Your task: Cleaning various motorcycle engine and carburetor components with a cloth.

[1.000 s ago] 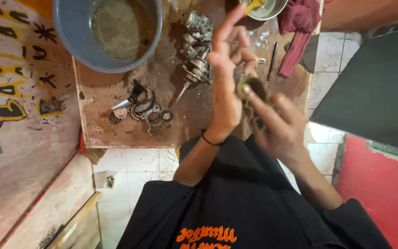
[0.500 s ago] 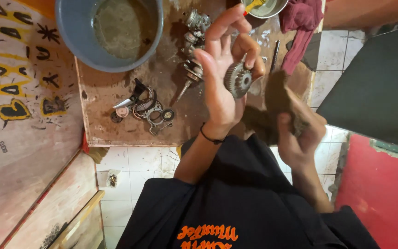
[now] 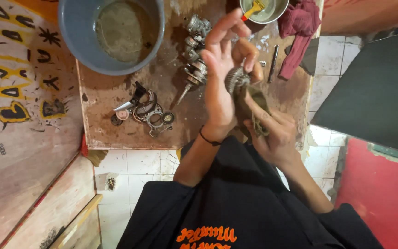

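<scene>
A: Which step is in hand here?

B: Wiping a part clean, by the look of it. The left hand (image 3: 219,87) is raised over the workbench (image 3: 111,133), fingers spread and pointing toward twelve o'clock, with the toothed metal gear (image 3: 236,79) resting against the palm and the thumb side. The right hand (image 3: 272,133) sits at about five o'clock from the gear, fingers pinching a grimy rag (image 3: 249,103) and pressing it up to the gear's lower face

A: So the gear is off the bench?

B: Yes, held in the air between the two hands, above the bench's right half. At ten o'clock from it lies a shaft with stacked gears (image 3: 194,69); further out at eight o'clock is a cluster of rings and small parts (image 3: 146,110)

A: What else is around?

B: A blue basin of murky liquid (image 3: 111,32) at ten o'clock, far edge of the bench. A small bowl with a yellow-handled brush (image 3: 261,9) at one o'clock, a dark red cloth (image 3: 300,32) just beside it, and a thin dark tool (image 3: 272,57) lying near the gear at two o'clock

A: What does the next move call for?

B: I'd judge the rag has to work round the teeth, so the left hand must turn the gear without losing it; that open-fingered hold looks loose, and an oily part could slip onto the bench
</scene>
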